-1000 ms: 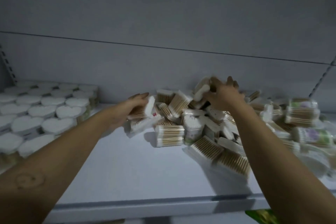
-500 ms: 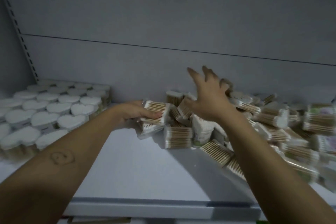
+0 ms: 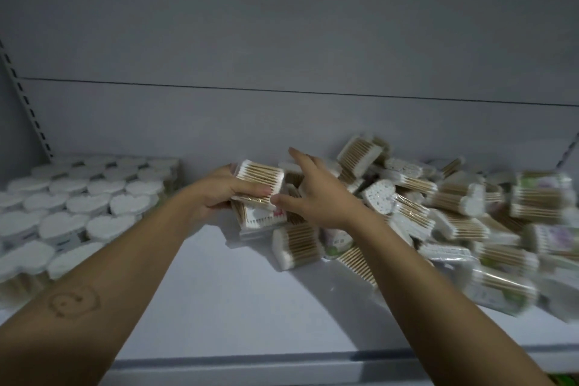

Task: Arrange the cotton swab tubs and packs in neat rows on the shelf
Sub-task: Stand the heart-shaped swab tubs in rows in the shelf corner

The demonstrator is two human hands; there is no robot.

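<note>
Across the white shelf (image 3: 238,307), rows of heart-lidded tubs (image 3: 78,207) stood packed together at the left. A loose heap of swab packs (image 3: 454,210) sprawled at the right against the back wall (image 3: 282,119). The left hand (image 3: 219,194), arm stretched forward over the shelf's middle, gripped a pack (image 3: 260,177) at the heap's left edge, thumb curled over its front. The right hand (image 3: 319,200) hovered just beside it, fingers straight and spread, holding nothing. Its thumb was close to the gripped pack; whether it touched, I couldn't tell.
</note>
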